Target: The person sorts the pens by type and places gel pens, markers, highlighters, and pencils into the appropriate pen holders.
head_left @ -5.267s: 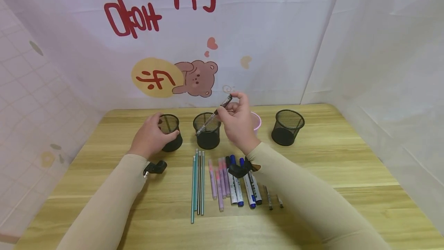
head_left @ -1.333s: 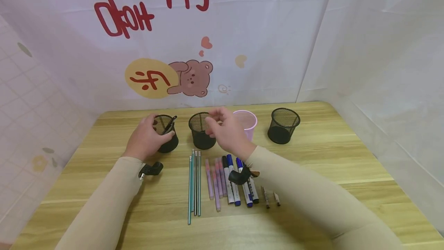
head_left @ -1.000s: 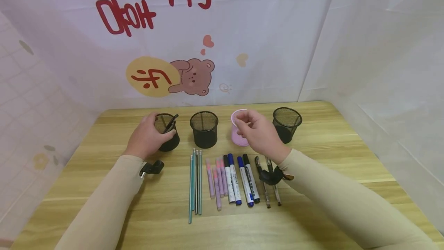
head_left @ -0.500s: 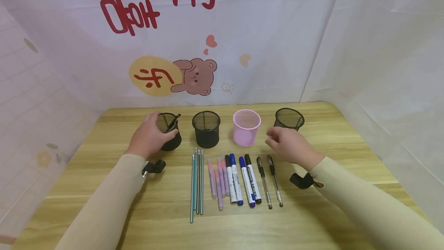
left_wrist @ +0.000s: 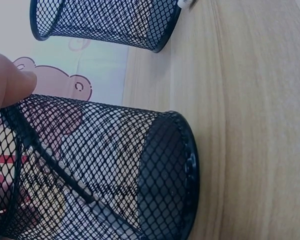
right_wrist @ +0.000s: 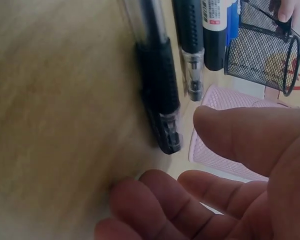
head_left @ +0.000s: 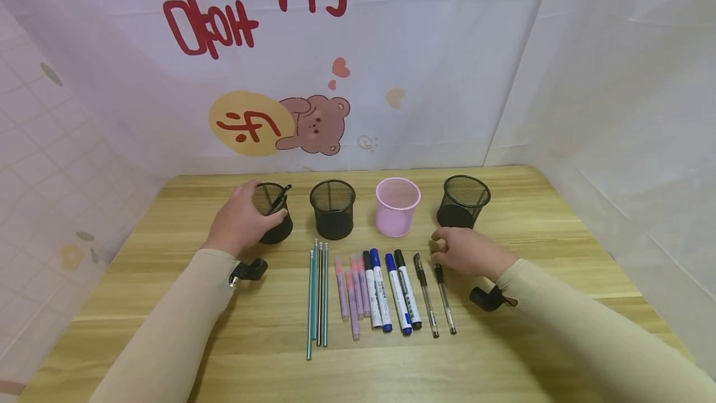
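At the back left of the table, my left hand (head_left: 237,219) grips the rim of a black mesh pen cup (head_left: 275,232). One black gel pen (head_left: 281,196) leans inside that cup, and the left wrist view shows it slanting behind the mesh. My right hand (head_left: 472,252) is low at the capless top end of the right-hand gel pen (head_left: 445,300), which lies on the table. In the right wrist view its thumb (right_wrist: 240,132) and curved fingers are apart, with the pen's black end (right_wrist: 162,95) just beyond them. A second gel pen (head_left: 428,303) lies alongside.
Another black cup (head_left: 334,222), a pink cup (head_left: 394,219) and a black cup (head_left: 461,213) at the right stand in the back row. Striped pencils (head_left: 319,303), pink-purple highlighters (head_left: 352,303) and several whiteboard markers (head_left: 403,294) lie in front on the wooden table (head_left: 235,353).
The gel pen my right hand held in the air now sits in the left cup. The right hand has moved right and down to the pens; the left hand stays on its cup.
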Demonstrator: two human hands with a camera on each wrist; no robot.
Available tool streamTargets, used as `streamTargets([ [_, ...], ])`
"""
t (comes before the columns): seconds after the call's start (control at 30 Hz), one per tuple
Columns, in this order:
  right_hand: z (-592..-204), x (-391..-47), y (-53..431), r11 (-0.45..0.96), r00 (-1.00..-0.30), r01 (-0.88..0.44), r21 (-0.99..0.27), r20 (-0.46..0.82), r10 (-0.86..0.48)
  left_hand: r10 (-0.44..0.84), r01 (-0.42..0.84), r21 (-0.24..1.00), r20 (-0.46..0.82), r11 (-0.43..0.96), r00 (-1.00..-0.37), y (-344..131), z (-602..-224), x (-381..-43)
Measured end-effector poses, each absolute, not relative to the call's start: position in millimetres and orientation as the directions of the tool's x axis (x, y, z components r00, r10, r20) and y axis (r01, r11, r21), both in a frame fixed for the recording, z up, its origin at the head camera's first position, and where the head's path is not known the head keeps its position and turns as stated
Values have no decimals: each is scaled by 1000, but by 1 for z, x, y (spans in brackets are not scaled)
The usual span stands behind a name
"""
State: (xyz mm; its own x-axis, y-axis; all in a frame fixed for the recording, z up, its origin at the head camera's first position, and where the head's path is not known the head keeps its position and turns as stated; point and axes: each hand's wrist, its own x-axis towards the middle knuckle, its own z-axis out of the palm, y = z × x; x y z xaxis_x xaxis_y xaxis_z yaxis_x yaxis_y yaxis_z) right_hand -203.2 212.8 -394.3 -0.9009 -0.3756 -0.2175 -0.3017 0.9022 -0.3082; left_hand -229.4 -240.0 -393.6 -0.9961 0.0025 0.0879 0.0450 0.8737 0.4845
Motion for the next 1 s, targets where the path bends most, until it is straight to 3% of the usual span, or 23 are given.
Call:
streamTargets([
  [1.0, -398, -203, 206, 906, -900, -313, -286, -216, -379, 3, 52, 486, 101, 872, -995, -239, -393, -230],
])
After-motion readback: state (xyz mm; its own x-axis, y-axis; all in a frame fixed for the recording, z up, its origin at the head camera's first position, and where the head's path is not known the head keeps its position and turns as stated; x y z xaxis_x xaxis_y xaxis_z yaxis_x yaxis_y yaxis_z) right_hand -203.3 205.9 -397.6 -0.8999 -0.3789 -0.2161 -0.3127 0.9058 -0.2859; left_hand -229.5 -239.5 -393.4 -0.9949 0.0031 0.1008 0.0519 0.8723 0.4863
